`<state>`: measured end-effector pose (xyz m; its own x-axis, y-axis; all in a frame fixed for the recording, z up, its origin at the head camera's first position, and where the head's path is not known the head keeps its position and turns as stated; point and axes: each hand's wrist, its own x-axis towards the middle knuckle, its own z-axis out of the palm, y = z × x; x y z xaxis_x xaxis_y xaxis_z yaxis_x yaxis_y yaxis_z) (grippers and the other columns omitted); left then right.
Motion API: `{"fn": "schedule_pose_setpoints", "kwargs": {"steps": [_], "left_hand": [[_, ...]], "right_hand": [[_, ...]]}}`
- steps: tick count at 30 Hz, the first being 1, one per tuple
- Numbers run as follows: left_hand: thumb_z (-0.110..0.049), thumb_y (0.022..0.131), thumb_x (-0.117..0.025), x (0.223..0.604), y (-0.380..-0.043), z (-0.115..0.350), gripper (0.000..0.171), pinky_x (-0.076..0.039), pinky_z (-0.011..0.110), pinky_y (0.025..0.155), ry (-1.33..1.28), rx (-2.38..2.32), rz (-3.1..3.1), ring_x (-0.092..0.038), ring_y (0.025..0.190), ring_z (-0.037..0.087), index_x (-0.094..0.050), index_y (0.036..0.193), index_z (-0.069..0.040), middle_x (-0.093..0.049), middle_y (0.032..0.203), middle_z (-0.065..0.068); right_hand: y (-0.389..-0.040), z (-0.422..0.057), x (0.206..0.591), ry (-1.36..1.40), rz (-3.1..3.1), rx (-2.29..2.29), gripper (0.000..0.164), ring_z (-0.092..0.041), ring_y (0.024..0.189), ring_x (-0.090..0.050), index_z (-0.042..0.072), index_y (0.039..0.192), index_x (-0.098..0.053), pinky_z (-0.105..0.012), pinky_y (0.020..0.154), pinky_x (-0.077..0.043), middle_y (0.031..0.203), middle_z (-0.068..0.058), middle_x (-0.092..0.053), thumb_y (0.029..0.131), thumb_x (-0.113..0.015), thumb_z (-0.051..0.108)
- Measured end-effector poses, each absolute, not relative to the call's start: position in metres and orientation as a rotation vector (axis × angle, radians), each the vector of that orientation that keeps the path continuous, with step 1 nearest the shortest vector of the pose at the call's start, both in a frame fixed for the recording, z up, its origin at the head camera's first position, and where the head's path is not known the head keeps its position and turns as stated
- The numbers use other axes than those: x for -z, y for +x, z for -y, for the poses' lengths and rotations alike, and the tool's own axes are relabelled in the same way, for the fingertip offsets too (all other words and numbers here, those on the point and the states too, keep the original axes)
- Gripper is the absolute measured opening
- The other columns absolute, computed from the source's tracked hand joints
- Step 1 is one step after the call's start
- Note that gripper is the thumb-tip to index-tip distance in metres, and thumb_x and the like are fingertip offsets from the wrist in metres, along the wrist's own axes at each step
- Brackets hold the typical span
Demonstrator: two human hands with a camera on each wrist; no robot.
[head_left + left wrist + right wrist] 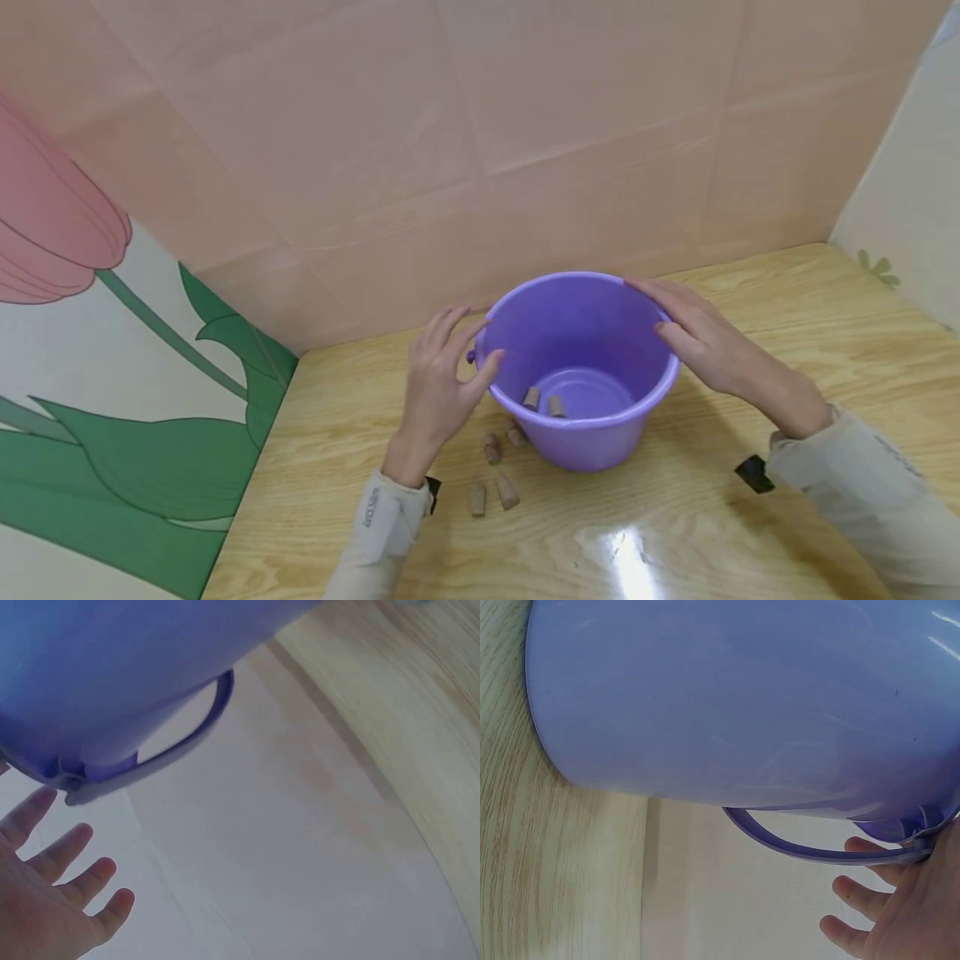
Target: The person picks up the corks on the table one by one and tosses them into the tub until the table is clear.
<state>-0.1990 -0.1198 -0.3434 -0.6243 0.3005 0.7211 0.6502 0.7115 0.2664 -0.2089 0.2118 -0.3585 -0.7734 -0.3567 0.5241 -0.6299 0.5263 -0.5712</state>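
Note:
A purple bucket (585, 437) stands upright on the wooden table, its rim facing me. My left hand (438, 379) is at the bucket's left rim with fingers spread, thumb over the inner side. In the left wrist view, its fingers (64, 851) are straight, below the bucket's handle (161, 761). My right hand (701, 337) rests at the right rim, thumb inside, other fingers outside. The right wrist view shows those fingers (862, 900) extended beside the handle joint. Two small brown tapered corks (556, 406) lie inside the bucket.
Several more corks (477, 499) lie on the wooden table (337, 500), left of and in front of the bucket. A pinkish covering (375, 192) rises behind the table. At the left is a panel with a painted tulip (60, 217); a pale wall (915, 200) stands at the right.

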Motion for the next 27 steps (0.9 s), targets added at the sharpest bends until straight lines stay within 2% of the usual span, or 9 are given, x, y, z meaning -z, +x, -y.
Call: {"fn": "schedule_pose_setpoints", "kwargs": {"steps": [7,10,14,18,20,25,27], "left_hand": [[-0.034,0.091,-0.067,0.345,-0.196,0.136,0.051,-0.035,0.063,0.110,-0.655,0.665,2.339,-0.047,0.137,0.036,-0.059,0.136,-0.010,-0.058,0.140,0.014],[-0.034,0.092,-0.067,0.345,-0.195,0.144,0.053,-0.034,0.063,0.111,-0.626,0.668,2.355,-0.046,0.137,0.037,-0.056,0.138,-0.010,-0.057,0.141,0.015],[-0.033,0.091,-0.069,0.349,-0.195,0.154,0.053,-0.034,0.062,0.111,-0.604,0.667,2.350,-0.047,0.136,0.035,-0.057,0.138,-0.010,-0.057,0.141,0.014],[-0.032,0.090,-0.072,0.357,-0.194,0.163,0.052,-0.033,0.063,0.109,-0.594,0.652,2.360,-0.047,0.135,0.037,-0.059,0.136,-0.010,-0.058,0.139,0.016],[-0.032,0.089,-0.072,0.362,-0.193,0.166,0.051,-0.033,0.065,0.108,-0.592,0.638,2.382,-0.047,0.135,0.039,-0.060,0.133,-0.009,-0.059,0.138,0.017],[-0.034,0.089,-0.073,0.375,-0.192,0.171,0.047,-0.031,0.067,0.108,-0.591,0.605,2.472,-0.045,0.135,0.042,-0.064,0.128,-0.010,-0.057,0.140,0.019],[-0.035,0.089,-0.073,0.380,-0.192,0.172,0.045,-0.031,0.068,0.108,-0.588,0.594,2.503,-0.045,0.135,0.043,-0.065,0.127,-0.011,-0.056,0.141,0.019]], "right_hand": [[-0.207,-0.211,0.357,0.834,2.403,-1.092,0.059,-0.044,0.129,-0.044,0.003,0.149,-0.041,-0.060,0.102,-0.033,0.142,-0.026,-0.050,0.090,-0.042,-0.002],[-0.206,-0.210,0.357,0.833,2.398,-1.093,0.059,-0.043,0.129,-0.044,0.004,0.149,-0.042,-0.054,0.106,-0.033,0.143,-0.025,-0.049,0.090,-0.043,-0.002],[-0.206,-0.210,0.357,0.838,2.387,-1.084,0.059,-0.042,0.130,-0.045,0.005,0.149,-0.042,-0.038,0.111,-0.031,0.143,-0.024,-0.050,0.090,-0.043,-0.002],[-0.205,-0.210,0.356,0.836,2.393,-1.079,0.059,-0.041,0.129,-0.045,0.005,0.149,-0.042,-0.023,0.111,-0.027,0.143,-0.022,-0.050,0.090,-0.044,-0.002],[-0.205,-0.210,0.356,0.835,2.398,-1.084,0.059,-0.041,0.130,-0.045,0.006,0.149,-0.042,-0.026,0.112,-0.028,0.144,-0.023,-0.050,0.091,-0.043,-0.002],[-0.204,-0.210,0.355,0.828,2.411,-1.106,0.059,-0.043,0.131,-0.043,0.005,0.150,-0.041,-0.053,0.106,-0.032,0.144,-0.024,-0.049,0.091,-0.043,-0.002],[-0.204,-0.210,0.355,0.827,2.414,-1.108,0.059,-0.043,0.131,-0.043,0.005,0.150,-0.041,-0.056,0.104,-0.032,0.144,-0.024,-0.049,0.091,-0.043,-0.002]]}}
